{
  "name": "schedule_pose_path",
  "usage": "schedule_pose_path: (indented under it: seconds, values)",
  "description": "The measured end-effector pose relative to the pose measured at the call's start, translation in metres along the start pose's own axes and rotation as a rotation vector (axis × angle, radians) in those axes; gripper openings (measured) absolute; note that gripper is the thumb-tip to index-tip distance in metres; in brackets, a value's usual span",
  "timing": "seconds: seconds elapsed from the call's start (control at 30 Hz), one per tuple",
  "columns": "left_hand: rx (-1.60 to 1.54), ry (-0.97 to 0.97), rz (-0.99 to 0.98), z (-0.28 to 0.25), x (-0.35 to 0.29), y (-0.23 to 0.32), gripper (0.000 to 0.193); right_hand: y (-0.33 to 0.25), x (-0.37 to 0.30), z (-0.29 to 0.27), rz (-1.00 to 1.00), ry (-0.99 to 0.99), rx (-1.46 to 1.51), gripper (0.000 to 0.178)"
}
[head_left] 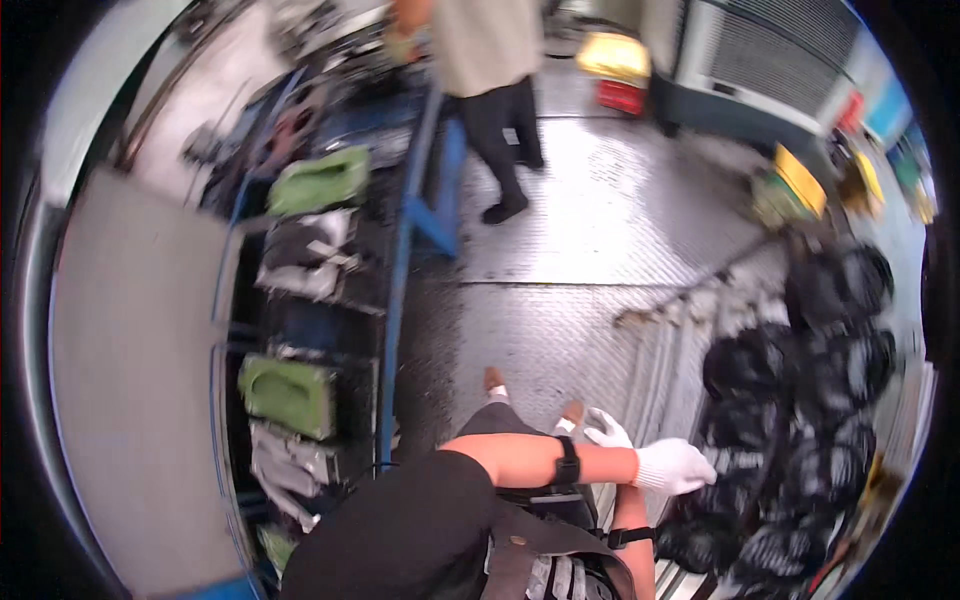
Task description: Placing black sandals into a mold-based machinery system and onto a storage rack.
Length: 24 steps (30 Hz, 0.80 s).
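Observation:
My left hand (pixel 676 467), in a white knitted glove, reaches across my body to the right. Its fingertips are at the edge of a heap of dark, glossy, rounded pieces (pixel 745 365); their kind is not plain. Blur and the angle hide whether those fingers grip anything. Partly behind my left forearm is my right hand (pixel 606 430), also white-gloved. Its fingers are apart and nothing shows in them. Pale metal rails (pixel 655 365) run beside the heap, close to both hands.
On the left, a blue-framed line (pixel 392 330) carries green moulds (pixel 287 397) and grey ones (pixel 300 262). A person (pixel 490 60) stands ahead beside it, on the metal plate floor (pixel 600 200). Yellow bins (pixel 613 58) and a grilled machine (pixel 780 60) stand farther off.

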<state>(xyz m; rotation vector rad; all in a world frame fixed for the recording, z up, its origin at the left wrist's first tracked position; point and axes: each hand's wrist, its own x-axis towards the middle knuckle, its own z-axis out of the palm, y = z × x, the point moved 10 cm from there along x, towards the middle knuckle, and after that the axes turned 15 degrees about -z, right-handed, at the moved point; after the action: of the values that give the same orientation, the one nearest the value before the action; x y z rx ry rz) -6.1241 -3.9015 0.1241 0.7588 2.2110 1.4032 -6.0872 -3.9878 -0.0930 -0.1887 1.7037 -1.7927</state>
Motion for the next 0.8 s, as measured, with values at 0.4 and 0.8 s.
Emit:
schedule_pose_path:
  seconds: [0.4, 0.8]
  values:
    - [0.689, 0.964, -1.136, -0.338, -0.415, -0.285, 0.024, -0.051, 0.215, 0.246, -0.034, -0.596, -0.475, 0.050]
    - [0.161, 0.754, -1.736, -0.225, -0.594, -0.369, 0.038, -0.180, 0.364, 0.513, -0.358, -0.568, -0.293, 0.035]
